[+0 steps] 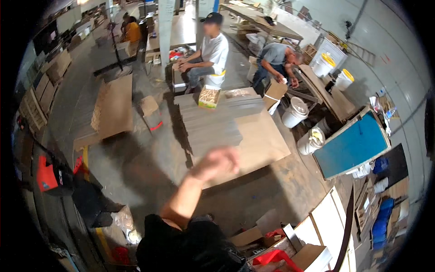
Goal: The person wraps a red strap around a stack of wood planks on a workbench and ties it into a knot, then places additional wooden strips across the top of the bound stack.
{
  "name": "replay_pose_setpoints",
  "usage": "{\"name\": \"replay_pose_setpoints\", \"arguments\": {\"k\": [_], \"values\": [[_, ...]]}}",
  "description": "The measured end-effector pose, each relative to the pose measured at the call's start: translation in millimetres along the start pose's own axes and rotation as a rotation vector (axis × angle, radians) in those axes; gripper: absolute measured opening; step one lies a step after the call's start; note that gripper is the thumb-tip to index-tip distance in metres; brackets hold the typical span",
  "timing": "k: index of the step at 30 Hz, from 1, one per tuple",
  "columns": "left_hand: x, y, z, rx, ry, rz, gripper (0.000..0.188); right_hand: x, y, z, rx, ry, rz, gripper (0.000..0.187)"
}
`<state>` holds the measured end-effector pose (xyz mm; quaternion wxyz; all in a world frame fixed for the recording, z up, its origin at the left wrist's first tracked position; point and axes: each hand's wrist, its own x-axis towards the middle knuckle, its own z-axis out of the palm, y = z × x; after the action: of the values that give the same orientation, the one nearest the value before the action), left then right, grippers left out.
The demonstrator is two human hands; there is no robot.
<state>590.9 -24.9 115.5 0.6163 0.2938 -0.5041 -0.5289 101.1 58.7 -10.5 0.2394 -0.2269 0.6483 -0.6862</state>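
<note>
My left hand (216,162) is raised in front of me, its bare forearm coming up from a black sleeve. Motion smears the fingers; they look partly bent, and nothing that they hold can be made out. In the picture the hand overlaps the near edge of a low platform. Grey flat strips (206,124) lie side by side over its left part, and a bare brown sheet (265,140) shows at its right. An open green-and-yellow box (209,97) of small pale pieces stands at the far edge. My right hand is out of view.
Beyond the platform a person in white (215,52) sits on a bucket; another in grey (275,56) bends by a bench. Lidded white buckets (295,112) and a blue panel (352,147) stand at right. Cardboard boxes (312,257) lie near me. A brown board (115,106) lies left.
</note>
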Motion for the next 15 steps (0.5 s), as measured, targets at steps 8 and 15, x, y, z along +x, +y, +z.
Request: {"name": "replay_pose_setpoints", "arguments": {"k": [8, 15], "values": [[7.4, -97.3, 139.3, 0.280, -0.532, -0.376, 0.037, 43.4, -28.9, -97.1, -0.036, 0.203, -0.163, 0.044], [-15.3, -134.9, 194.3, 0.188, -0.724, -0.435, 0.031, 23.9, -106.5, -268.9, -0.056, 0.498, -0.579, 0.041]]}}
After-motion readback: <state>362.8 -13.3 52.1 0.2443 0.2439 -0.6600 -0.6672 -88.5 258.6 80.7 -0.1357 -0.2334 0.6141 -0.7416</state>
